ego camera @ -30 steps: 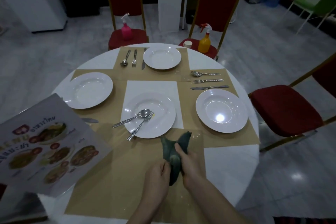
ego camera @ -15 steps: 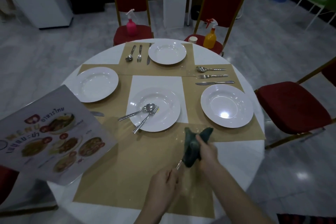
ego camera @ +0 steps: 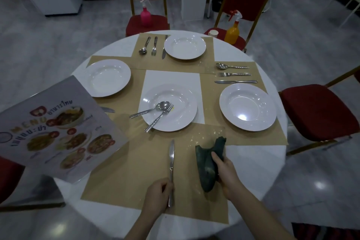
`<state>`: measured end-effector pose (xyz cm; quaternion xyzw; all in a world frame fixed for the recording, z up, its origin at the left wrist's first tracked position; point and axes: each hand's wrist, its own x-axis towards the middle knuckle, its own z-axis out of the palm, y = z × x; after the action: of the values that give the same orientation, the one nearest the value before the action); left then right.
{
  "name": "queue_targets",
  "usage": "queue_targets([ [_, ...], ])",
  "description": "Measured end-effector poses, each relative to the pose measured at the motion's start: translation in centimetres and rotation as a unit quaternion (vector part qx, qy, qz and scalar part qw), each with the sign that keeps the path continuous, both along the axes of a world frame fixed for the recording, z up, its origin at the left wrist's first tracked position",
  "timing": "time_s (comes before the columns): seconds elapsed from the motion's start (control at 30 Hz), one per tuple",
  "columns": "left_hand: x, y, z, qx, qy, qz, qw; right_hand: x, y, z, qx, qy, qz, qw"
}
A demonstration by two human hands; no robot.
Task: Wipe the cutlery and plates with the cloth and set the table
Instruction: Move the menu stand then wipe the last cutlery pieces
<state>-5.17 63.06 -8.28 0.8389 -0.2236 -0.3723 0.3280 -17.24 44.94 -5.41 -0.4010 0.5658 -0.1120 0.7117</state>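
Observation:
My left hand [ego camera: 158, 195] grips the handle of a table knife [ego camera: 171, 159], whose blade points away from me over the near tan placemat [ego camera: 120, 181]. My right hand [ego camera: 227, 176] holds a dark green cloth [ego camera: 207, 163] just right of the knife, apart from it. A white plate [ego camera: 181, 103] in the table's middle carries a spoon [ego camera: 155, 108] and a fork [ego camera: 162, 117]. Three other white plates stand at the left [ego camera: 108, 77], far side [ego camera: 185, 46] and right [ego camera: 248, 110].
A spoon, fork and knife set [ego camera: 153, 46] lies left of the far plate, another set [ego camera: 234, 74] beyond the right plate. A menu card [ego camera: 52, 132] overhangs the table's left edge. Red chairs [ego camera: 319, 111] ring the table; pink [ego camera: 146, 14] and orange [ego camera: 232, 29] spray bottles stand on two.
The cloth was wrapped around the knife between both hands. My right hand has slid the cloth off to the right, and the bare knife now shows in my left hand.

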Motion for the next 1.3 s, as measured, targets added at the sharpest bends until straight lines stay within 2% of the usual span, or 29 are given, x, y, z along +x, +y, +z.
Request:
queue_targets([
  [0.17,0.7,0.4,-0.6,0.011,-0.016,-0.081,0.997,-0.7,0.1,-0.1,0.011,0.0,-0.01,1.0],
  [0.27,0.9,-0.1,-0.5,0.012,-0.027,-0.094,0.995,-0.6,0.2,-0.1,0.015,-0.001,-0.012,1.0],
  [0.4,1.3,-1.0,-0.5,0.059,-0.09,-0.124,0.986,-0.1,0.3,-0.1,0.017,0.003,-0.008,1.0],
  [0.47,1.9,-1.3,-0.2,0.081,-0.135,-0.118,0.98,0.2,0.3,0.0,0.015,0.003,-0.002,1.0],
  [0.57,3.8,-2.2,0.6,0.024,-0.162,-0.041,0.986,0.9,0.1,0.2,0.013,-0.002,0.006,1.0],
  [0.7,9.8,-5.0,1.7,-0.069,-0.108,0.161,0.979,1.7,-0.3,0.6,0.018,-0.02,0.017,0.999],
  [0.8,13.1,-7.3,1.7,-0.111,0.02,0.25,0.962,2.2,-0.5,0.8,0.01,-0.02,0.021,1.0],
  [0.87,14.2,-8.3,1.0,-0.105,0.061,0.255,0.959,2.3,-0.5,0.8,0.012,-0.019,0.02,1.0],
  [1.03,14.9,-8.9,0.2,-0.081,0.061,0.216,0.971,2.4,-0.4,0.7,0.024,-0.019,0.007,1.0],
  [1.2,12.5,-8.3,2.4,-0.107,0.216,0.135,0.961,3.1,-0.3,0.6,0.054,-0.013,-0.008,0.998],
  [1.3,10.4,-7.3,4.3,-0.131,0.251,0.142,0.949,3.9,0.1,0.7,0.06,-0.023,-0.014,0.998],
])
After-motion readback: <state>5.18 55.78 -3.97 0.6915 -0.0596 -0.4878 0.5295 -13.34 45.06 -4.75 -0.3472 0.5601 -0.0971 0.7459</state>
